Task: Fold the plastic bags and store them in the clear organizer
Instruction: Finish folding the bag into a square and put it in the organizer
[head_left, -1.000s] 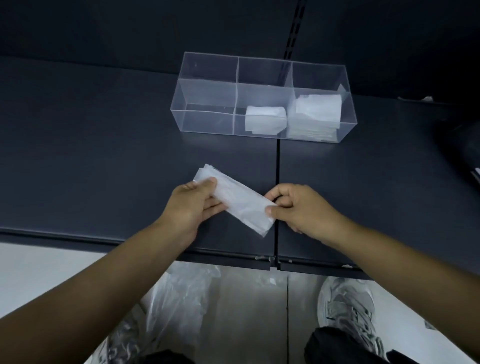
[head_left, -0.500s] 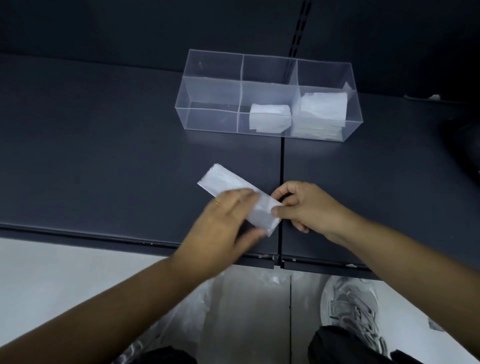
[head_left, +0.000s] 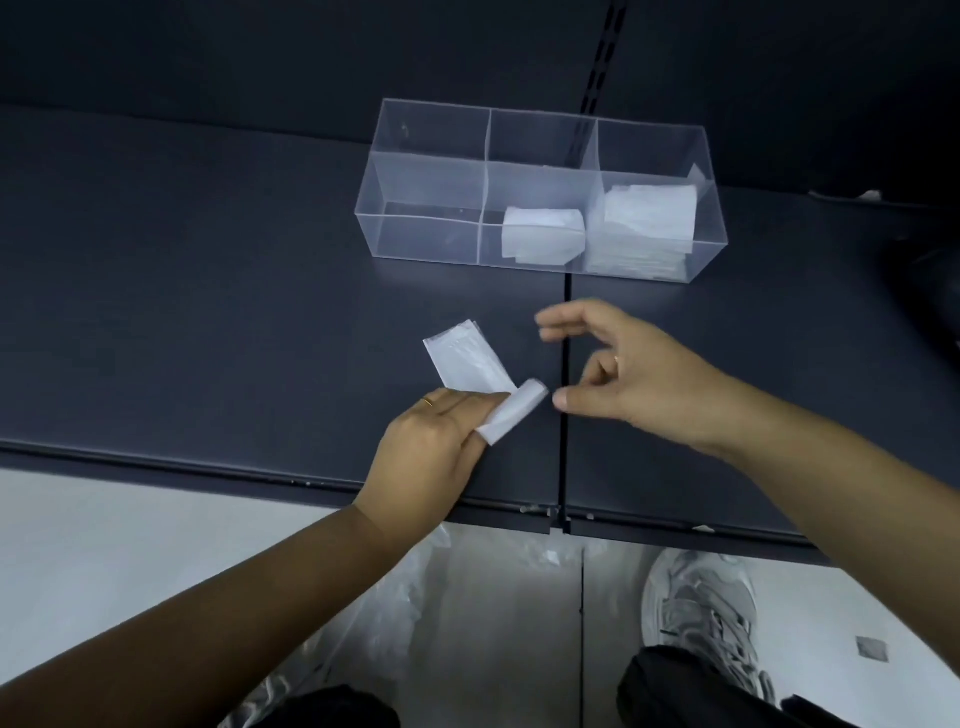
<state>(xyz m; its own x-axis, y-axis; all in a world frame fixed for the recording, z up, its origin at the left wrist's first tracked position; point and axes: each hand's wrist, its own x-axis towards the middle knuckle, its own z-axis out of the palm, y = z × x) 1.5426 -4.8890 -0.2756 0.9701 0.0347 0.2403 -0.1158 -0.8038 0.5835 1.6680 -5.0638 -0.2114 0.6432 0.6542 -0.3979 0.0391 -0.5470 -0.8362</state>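
Where the dark shelf (head_left: 208, 312) stood above a pale floor (head_left: 104, 545), one plastic bag (head_left: 465, 361) lay pressed by the flat left hand (head_left: 431, 447); the right hand (head_left: 639, 379) hovered relaxed, empty, near one clear organizer (head_left: 426, 228).

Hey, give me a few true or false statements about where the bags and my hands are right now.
1. The left compartment holds a folded bag. False: in the clear organizer it looks empty; one folded bag sits in the middle, a stack on the right.
2. The right hand holds nothing. True.
3. Fingers of the left hand rest on the bag strip on the shelf. True.
4. The bag strip lies fully flat. False: its near end curls over the left fingers.
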